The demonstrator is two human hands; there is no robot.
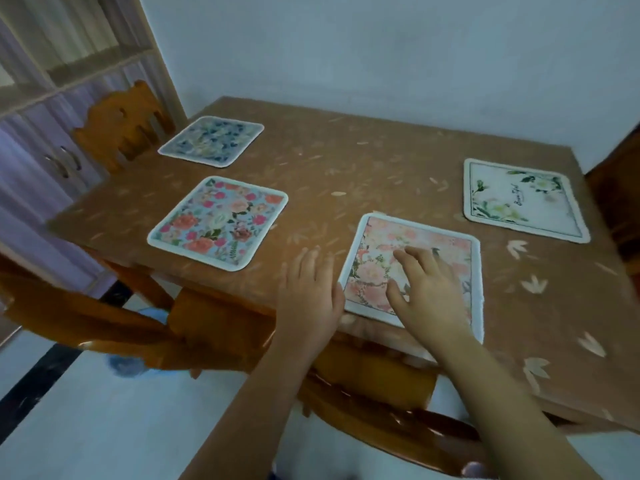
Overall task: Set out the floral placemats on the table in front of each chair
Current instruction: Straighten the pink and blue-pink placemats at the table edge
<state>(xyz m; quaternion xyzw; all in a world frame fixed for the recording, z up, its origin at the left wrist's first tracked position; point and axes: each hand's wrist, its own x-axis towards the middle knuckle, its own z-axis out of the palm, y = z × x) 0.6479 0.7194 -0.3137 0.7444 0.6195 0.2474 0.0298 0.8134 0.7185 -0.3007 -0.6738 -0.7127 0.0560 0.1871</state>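
Several floral placemats lie flat on the brown table (363, 174). A pale pink one (440, 251) sits at the near edge, and my right hand (429, 292) rests on it with fingers spread. My left hand (308, 292) lies flat on the table, touching that mat's left edge, fingers apart. A blue mat with pink and red roses (221, 221) lies to the left. A blue-and-white mat (213, 140) is at the far left corner. A white mat with green leaves (519, 199) lies at the right.
A carved wooden chair (121, 129) stands at the table's far left side, another chair (86, 317) at the near left, and one (398, 403) right below my arms. A cabinet with handles (59, 161) fills the left. A white wall is behind the table.
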